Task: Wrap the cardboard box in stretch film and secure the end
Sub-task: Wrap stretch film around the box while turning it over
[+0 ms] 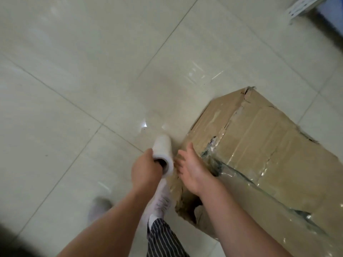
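A large, worn cardboard box (263, 145) lies on the tiled floor at the right, with clear stretch film (241, 175) bunched and stretched across its near part. My left hand (145, 171) grips a white roll of stretch film (163, 151) at its near end, fingers in the core, just left of the box's near corner. My right hand (191, 169) hovers open, palm up and fingers spread, beside that corner and right of the roll. Whether it touches the film or the box is unclear.
Glossy pale floor tiles (83, 71) spread to the left and back. My feet in white shoes (159, 199) and a striped trouser leg (163, 238) stand beside the box's near end. A white slotted object (304, 6) sits at the top right.
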